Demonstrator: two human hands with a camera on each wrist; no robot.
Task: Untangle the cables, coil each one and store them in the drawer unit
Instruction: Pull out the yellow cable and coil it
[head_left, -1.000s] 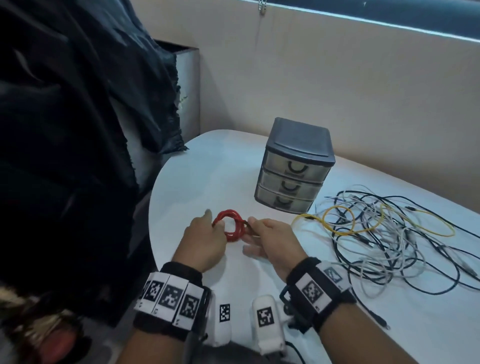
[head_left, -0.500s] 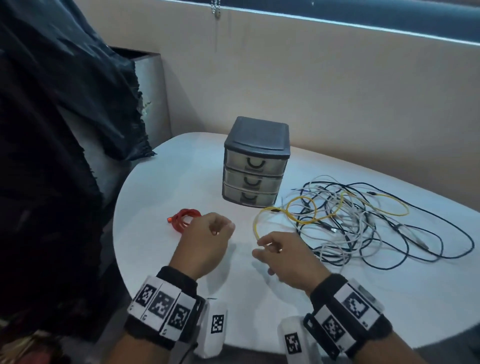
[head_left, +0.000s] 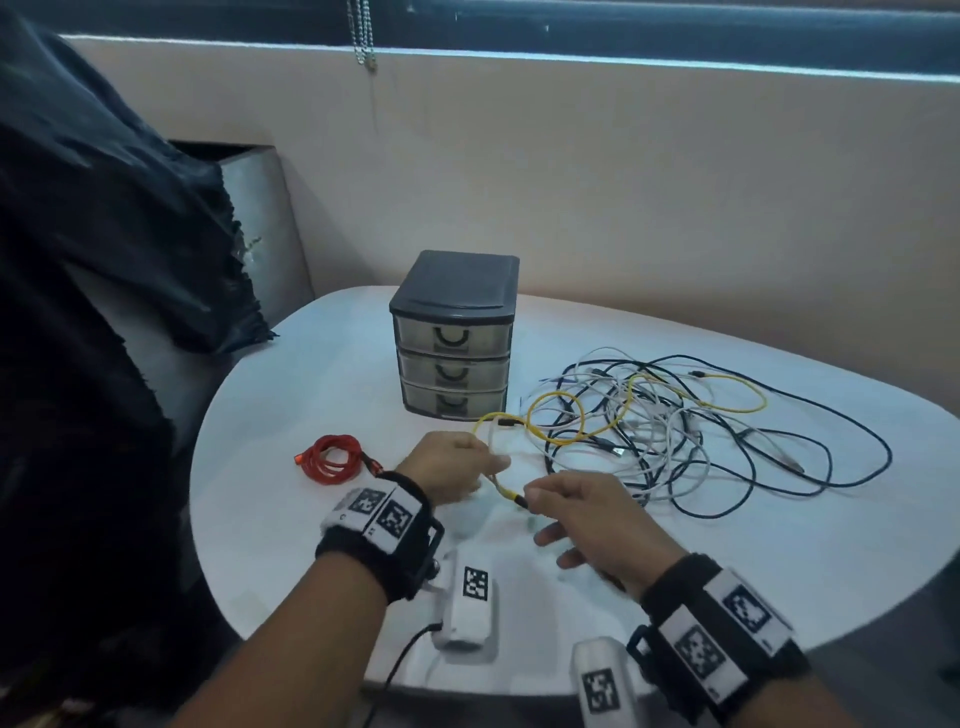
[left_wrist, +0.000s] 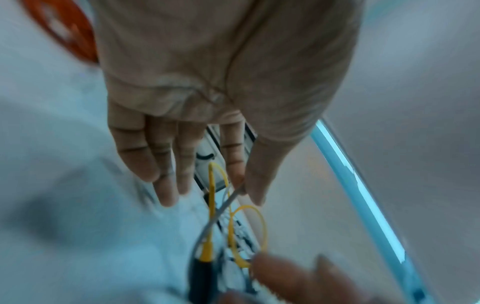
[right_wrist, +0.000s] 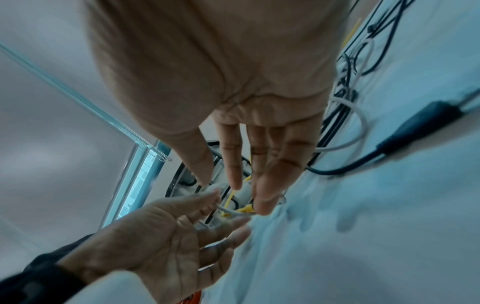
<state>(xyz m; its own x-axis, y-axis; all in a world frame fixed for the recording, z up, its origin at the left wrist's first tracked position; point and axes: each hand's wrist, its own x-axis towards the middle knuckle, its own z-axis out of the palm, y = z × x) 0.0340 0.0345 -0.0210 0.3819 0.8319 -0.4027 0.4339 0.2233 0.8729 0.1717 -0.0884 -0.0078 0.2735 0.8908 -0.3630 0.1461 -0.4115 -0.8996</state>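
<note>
A dark three-drawer unit (head_left: 454, 338) stands at the back of the white table (head_left: 311, 545) with all its drawers closed. To its right lies a tangle of black, white and yellow cables (head_left: 649, 415). A coiled red cable (head_left: 332, 460) lies on the left, apart from both hands. The yellow cable (head_left: 550, 415) runs from the tangle to my hands. My right hand (head_left: 532, 493) pinches its black-tipped end (left_wrist: 200, 273). In the blurred left wrist view, my left hand (left_wrist: 241, 189) pinches a white cable (left_wrist: 223, 205) between thumb and forefinger, its other fingers straight.
Dark cloth (head_left: 104, 260) hangs over a grey box along the table's left side. A beige wall with a bead chain (head_left: 363, 36) rises behind the table. The table's rounded near edge (head_left: 519, 691) curves just under my wrists.
The red coil, held by both hands a second ago, now lies on the table at left. My right hand drew the yellow cable's end nearer, and my left hand came over to it.
</note>
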